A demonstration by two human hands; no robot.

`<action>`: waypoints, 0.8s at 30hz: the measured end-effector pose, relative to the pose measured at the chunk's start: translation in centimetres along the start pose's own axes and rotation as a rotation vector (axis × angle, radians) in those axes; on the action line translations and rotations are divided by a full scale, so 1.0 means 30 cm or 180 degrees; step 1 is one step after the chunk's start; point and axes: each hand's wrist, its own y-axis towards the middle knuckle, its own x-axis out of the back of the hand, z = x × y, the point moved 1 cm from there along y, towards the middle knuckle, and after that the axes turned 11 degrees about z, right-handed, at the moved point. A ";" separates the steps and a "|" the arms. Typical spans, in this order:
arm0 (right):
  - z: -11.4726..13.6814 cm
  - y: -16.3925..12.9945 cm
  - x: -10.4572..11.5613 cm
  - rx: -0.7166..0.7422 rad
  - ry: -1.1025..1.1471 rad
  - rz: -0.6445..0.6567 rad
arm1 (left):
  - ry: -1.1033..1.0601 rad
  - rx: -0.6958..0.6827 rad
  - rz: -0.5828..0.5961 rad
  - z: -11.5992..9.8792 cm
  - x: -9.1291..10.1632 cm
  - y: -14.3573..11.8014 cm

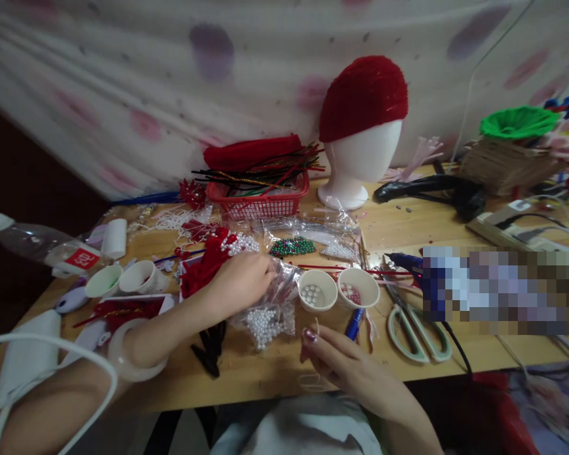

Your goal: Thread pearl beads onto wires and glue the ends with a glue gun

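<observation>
My left hand (244, 281) reaches across the table over a clear plastic bag (284, 284). Its fingers curl downward against the bag, and their tips are hidden. Just below lies another clear bag with white pearl beads (263, 325). Near the front edge, my right hand (336, 360) pinches a thin pale strand (317, 323) between thumb and fingertips. Beyond it stand two paper cups: one cup (317, 278) has white beads inside, the other cup (359, 276) pink ones. Fuzzy red material with pearls (213, 253) lies behind my left forearm.
Scissors (420, 325) and a blue glue gun (410, 265) lie to the right, by a blue pen (354, 324). At the back are a red basket (260, 205) of stems and a white foam head (360, 158) in a red cap. A bottle (42, 243) leans at left.
</observation>
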 end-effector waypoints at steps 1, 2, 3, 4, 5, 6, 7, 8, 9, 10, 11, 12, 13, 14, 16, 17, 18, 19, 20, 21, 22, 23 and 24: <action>-0.002 -0.017 0.007 -0.0007 0.0133 -0.0033 | 0.0097 0.0121 -0.0036 -0.011 0.000 0.019; -0.006 -0.031 0.015 -0.0014 0.0339 -0.0073 | 0.0209 0.0264 -0.0051 -0.020 0.000 0.040; -0.011 -0.042 0.022 -0.0022 0.0574 -0.0128 | 0.0303 0.0400 -0.0059 -0.028 0.002 0.062; -0.016 -0.051 0.030 -0.0022 0.0812 -0.0169 | 0.0360 0.0493 -0.0064 -0.034 0.006 0.082; -0.019 -0.059 0.037 0.0011 0.1031 -0.0217 | 0.0401 0.0556 -0.0059 -0.038 0.009 0.101; -0.020 -0.067 0.044 0.0082 0.1205 -0.0296 | 0.0433 0.0600 -0.0049 -0.040 0.013 0.116; -0.017 -0.075 0.050 0.0184 0.1304 -0.0406 | 0.0460 0.0622 -0.0033 -0.040 0.015 0.127; -0.010 -0.084 0.055 0.0306 0.1376 -0.0538 | 0.0483 0.0628 -0.0012 -0.039 0.016 0.133; -0.001 -0.093 0.059 0.0443 0.1446 -0.0688 | 0.0503 0.0620 0.0013 -0.038 0.016 0.136; 0.011 -0.101 0.061 0.0588 0.1465 -0.0846 | 0.0517 0.0596 0.0054 -0.036 0.014 0.135; 0.024 -0.108 0.062 0.0722 0.1417 -0.0991 | 0.0521 0.0557 0.0117 -0.036 0.011 0.131; 0.038 -0.114 0.062 0.0842 0.1328 -0.1089 | 0.0517 0.0505 0.0195 -0.036 0.008 0.125; 0.051 -0.119 0.061 0.0966 0.1224 -0.1167 | 0.0504 0.0446 0.0279 -0.037 0.005 0.118; 0.064 -0.122 0.060 0.1097 0.1120 -0.1225 | 0.0482 0.0384 0.0355 -0.040 0.003 0.111; 0.088 -0.126 0.060 0.1382 0.0937 -0.1299 | 0.0424 0.0264 0.0427 -0.046 0.005 0.098; 0.099 -0.127 0.061 0.1513 0.0855 -0.1334 | 0.0392 0.0209 0.0412 -0.048 0.009 0.094; 0.110 -0.126 0.062 0.1611 0.0767 -0.1358 | 0.0360 0.0152 0.0372 -0.051 0.014 0.091; 0.121 -0.125 0.064 0.1665 0.0684 -0.1373 | 0.0329 0.0090 0.0317 -0.052 0.018 0.090; 0.132 -0.124 0.066 0.1692 0.0616 -0.1386 | 0.0298 0.0020 0.0262 -0.052 0.021 0.089; 0.142 -0.121 0.068 0.1692 0.0579 -0.1382 | 0.0268 -0.0051 0.0218 -0.052 0.022 0.089; 0.151 -0.118 0.070 0.1670 0.0573 -0.1355 | 0.0237 -0.0116 0.0185 -0.050 0.023 0.089; 0.159 -0.114 0.071 0.1651 0.0587 -0.1328 | 0.0205 -0.0169 0.0159 -0.048 0.023 0.088; 0.165 -0.109 0.072 0.1645 0.0609 -0.1330 | 0.0172 -0.0208 0.0136 -0.046 0.024 0.084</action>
